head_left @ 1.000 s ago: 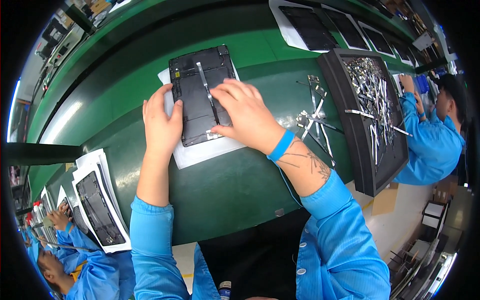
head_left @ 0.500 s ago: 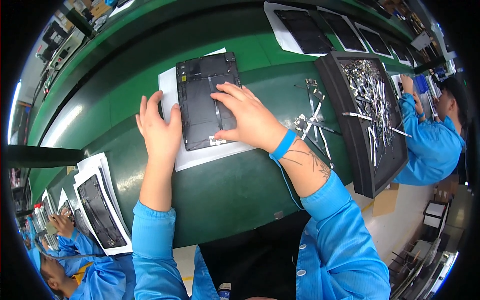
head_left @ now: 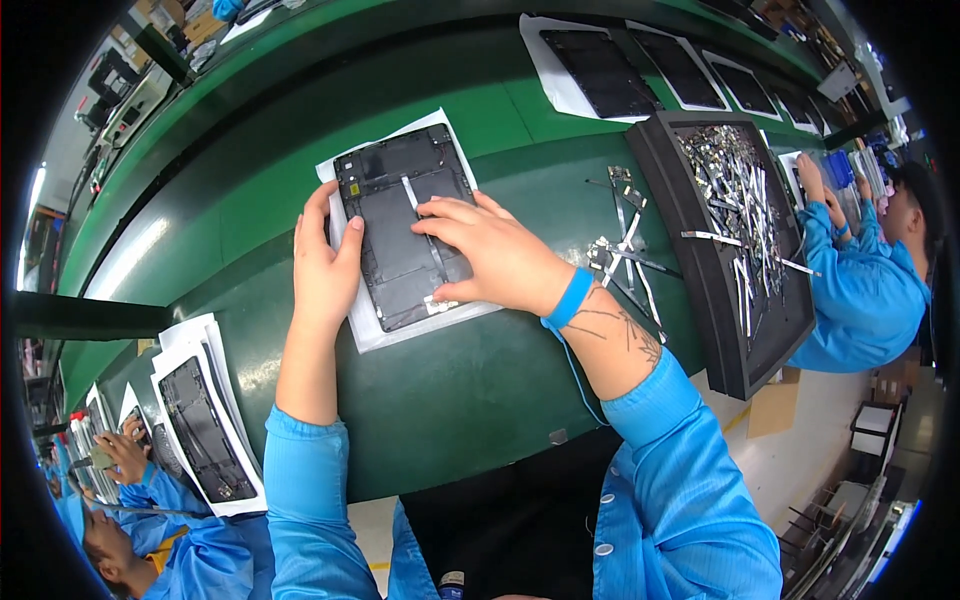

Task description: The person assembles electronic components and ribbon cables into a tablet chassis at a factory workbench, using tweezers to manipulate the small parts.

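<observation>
A black tablet housing [head_left: 400,265] lies with its inner side up on white sheets [head_left: 372,338], tilted a little on the green bench. A silver flat ribbon cable [head_left: 411,192] runs down its middle to a small connector board [head_left: 438,306] at its near edge. My left hand [head_left: 326,255] grips the left edge, thumb along the rim and fingers beside it. Spread over the right half, my right hand [head_left: 490,250] has its fingertips by the ribbon cable and its thumb near the connector board. The right palm hides part of the housing.
Loose ribbon cables [head_left: 628,250] lie right of the housing, beside a black foam tray [head_left: 738,375] heaped with more. Several housings on paper [head_left: 600,72] line the far shelf. Another housing [head_left: 205,425] rests at the left. Co-workers in blue sit on both sides.
The housing and its sheets have turned slightly and shifted toward me. My left fingers have closed in on its edge; my right hand has moved slightly toward me with it.
</observation>
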Motion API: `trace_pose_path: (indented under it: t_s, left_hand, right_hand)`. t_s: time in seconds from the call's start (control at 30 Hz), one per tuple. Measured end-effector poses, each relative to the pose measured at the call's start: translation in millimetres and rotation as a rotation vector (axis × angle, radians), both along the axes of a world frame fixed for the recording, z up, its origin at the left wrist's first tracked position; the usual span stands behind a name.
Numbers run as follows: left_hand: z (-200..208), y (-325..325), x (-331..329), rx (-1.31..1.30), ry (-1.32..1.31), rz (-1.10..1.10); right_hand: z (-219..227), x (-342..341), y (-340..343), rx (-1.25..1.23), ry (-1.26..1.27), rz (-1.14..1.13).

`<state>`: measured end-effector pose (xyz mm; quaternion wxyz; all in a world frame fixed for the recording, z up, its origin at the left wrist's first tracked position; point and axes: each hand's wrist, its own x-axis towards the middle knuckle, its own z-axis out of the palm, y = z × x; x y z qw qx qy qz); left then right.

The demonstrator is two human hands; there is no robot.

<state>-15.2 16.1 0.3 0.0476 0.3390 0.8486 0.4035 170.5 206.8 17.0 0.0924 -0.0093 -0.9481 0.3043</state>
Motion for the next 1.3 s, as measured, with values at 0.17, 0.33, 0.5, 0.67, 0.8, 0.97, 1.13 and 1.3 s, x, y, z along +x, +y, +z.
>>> trace_pose_path:
  t_s: [0.17,0.33,0.5,0.67,0.8,0.97,1.13,1.3]
  left_hand:
    - [-11.3,0.4,-6.4,0.622,-0.364,-0.112]
    - [-5.4,0.0,-5.4,0.750,-0.619,0.000]
    - [3.2,-9.9,-11.5,0.564,-0.981,-0.041]
    - [-8.7,-1.2,3.5,0.491,-0.686,0.020]
    - [-19.3,-3.5,-1.6,0.491,-0.632,0.070]
    - [-10.3,-1.1,-2.9,0.609,-0.736,0.098]
    - [-19.8,-6.7,-18.5,0.829,-0.938,0.147]
    - [-23.3,-8.5,-29.8,0.976,-1.051,0.154]
  right_hand:
    - [4.6,-2.7,-0.8,-0.021,0.055,0.009]
    - [1.7,-1.7,-3.0,-0.098,0.097,0.030]
    - [0.1,-2.6,-3.5,-0.109,0.145,0.018]
    - [1.2,-2.5,-2.1,-0.094,0.154,0.028]
    - [4.2,-0.5,-3.2,-0.118,0.157,0.015]
    - [8.9,2.5,1.8,-0.332,0.188,-0.022]
    - [13.7,9.0,37.3,-0.266,0.278,-0.441]
    - [21.2,57.5,102.7,0.191,0.121,-0.876]
